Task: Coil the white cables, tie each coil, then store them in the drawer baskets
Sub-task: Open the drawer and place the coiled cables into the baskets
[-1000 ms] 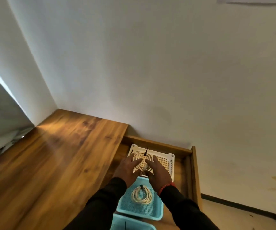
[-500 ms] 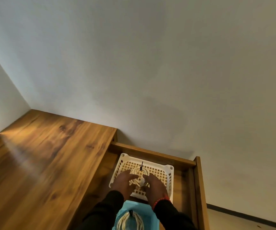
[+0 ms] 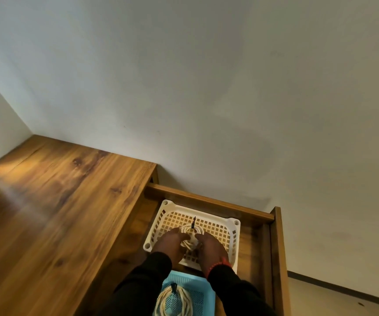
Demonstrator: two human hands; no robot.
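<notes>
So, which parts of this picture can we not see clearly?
- Head view: near half of the white cable coil in the white basket, covered by the left hand and right hand.
- Whether the fingers grip it: hidden.
- Blue basket and its coil: cut off by the bottom edge, sleeves overlapping.

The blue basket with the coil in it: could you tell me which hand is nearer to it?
Right, marginally. The right hand and left hand both lie beyond the blue basket.

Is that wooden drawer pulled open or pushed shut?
Open. The drawer sticks out beside the desk top, and you look straight down into the white basket and blue basket inside.
</notes>
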